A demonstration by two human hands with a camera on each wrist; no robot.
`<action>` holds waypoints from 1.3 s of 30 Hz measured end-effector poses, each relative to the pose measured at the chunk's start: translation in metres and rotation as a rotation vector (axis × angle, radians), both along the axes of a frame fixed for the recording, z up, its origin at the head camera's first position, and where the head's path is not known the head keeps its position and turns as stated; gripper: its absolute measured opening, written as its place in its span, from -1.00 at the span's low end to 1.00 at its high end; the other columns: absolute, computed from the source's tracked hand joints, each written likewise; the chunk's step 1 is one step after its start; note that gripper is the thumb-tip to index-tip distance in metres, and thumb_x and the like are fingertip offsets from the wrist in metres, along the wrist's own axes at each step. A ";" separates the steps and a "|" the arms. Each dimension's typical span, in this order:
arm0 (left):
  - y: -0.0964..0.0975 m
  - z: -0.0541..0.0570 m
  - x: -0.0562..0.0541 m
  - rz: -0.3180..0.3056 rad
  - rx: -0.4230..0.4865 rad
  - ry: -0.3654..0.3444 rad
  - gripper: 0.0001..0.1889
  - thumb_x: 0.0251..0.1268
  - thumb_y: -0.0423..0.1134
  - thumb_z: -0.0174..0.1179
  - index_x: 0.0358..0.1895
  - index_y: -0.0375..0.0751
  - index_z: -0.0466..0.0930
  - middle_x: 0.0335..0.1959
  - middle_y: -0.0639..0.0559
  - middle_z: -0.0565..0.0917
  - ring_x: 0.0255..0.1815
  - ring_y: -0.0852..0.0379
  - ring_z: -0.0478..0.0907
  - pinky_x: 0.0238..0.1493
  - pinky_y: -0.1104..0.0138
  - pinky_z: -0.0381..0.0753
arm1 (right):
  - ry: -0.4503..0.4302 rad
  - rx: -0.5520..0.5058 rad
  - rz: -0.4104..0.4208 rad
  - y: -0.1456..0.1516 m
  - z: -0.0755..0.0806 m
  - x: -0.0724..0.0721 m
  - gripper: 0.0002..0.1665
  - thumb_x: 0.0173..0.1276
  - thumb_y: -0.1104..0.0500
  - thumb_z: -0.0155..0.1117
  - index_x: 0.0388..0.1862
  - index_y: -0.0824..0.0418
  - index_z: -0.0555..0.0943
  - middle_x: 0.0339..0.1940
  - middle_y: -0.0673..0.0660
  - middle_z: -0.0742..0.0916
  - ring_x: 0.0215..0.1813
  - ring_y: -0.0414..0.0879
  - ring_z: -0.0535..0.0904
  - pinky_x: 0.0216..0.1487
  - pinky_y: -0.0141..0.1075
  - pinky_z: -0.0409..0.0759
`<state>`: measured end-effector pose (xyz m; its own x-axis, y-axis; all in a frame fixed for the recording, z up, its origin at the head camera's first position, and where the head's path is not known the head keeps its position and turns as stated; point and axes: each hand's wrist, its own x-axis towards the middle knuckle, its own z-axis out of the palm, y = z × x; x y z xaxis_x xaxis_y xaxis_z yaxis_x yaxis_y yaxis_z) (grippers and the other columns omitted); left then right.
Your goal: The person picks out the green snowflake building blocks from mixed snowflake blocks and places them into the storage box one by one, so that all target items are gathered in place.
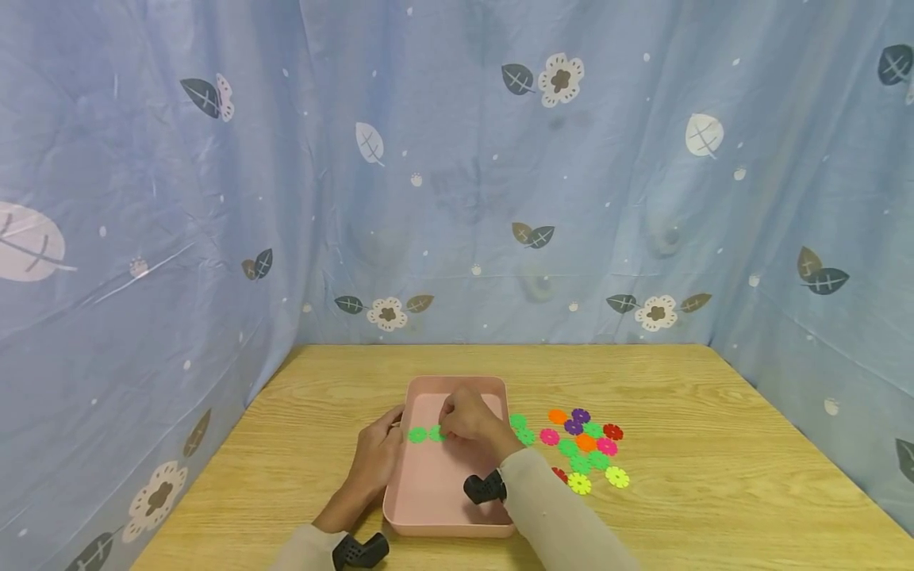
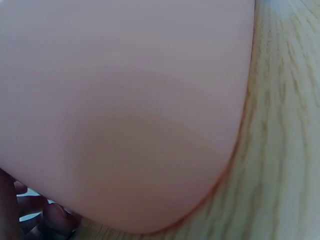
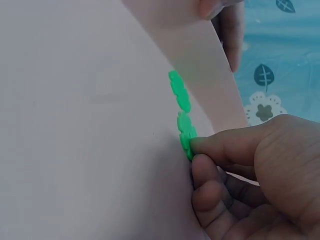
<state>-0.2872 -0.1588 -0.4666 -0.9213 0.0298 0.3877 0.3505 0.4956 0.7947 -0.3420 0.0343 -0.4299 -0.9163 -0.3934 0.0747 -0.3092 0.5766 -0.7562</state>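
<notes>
Pinching a green disc (image 3: 185,142) with the right hand (image 1: 467,414) inside a pink tray (image 1: 427,493); gripping the tray's side with the left hand (image 1: 377,454); colourful discs (image 1: 585,442) to the right hand's right

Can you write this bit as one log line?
right hand: pinches green disc inside pink tray | left hand: holds tray's left side | another green disc: in tray | colourful discs: on table

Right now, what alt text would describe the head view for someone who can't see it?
A person's right grip pinches one of the green notched discs inside a pink tray, while the left grip holds the tray's left side. Multicoloured discs lie to the right on a wood-grain table, with a blue patterned curtain behind.
</notes>
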 end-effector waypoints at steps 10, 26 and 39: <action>-0.002 0.000 -0.001 -0.035 0.004 0.007 -0.50 0.42 -0.39 -0.18 0.35 -0.48 0.45 0.13 -0.27 0.67 -0.22 0.06 0.63 -0.24 0.35 0.59 | -0.006 -0.011 -0.025 -0.001 -0.002 -0.002 -0.82 0.05 0.46 0.35 -0.63 0.25 0.69 -0.73 0.03 0.65 -0.64 -0.18 0.42 -0.59 -0.36 0.37; -0.002 0.000 -0.002 0.001 -0.004 0.021 -0.51 0.43 -0.38 -0.15 0.34 -0.42 0.50 0.10 -0.20 0.70 -0.05 -0.02 0.65 -0.08 0.24 0.61 | -0.047 -0.034 0.012 0.004 0.010 0.001 -0.89 0.25 0.40 0.32 -0.48 0.37 0.67 -0.67 0.12 0.63 -0.59 -0.13 0.51 -0.51 -0.34 0.48; -0.002 -0.001 -0.002 0.005 0.049 -0.036 -0.53 0.44 -0.35 -0.12 0.34 -0.35 0.50 0.10 -0.22 0.68 -0.17 0.09 0.66 -0.22 0.30 0.61 | -0.002 -0.107 -0.036 0.029 0.027 0.006 -0.77 0.35 0.39 0.18 -0.06 0.45 0.64 -0.38 0.17 0.69 -0.40 0.12 0.71 -0.39 -0.27 0.63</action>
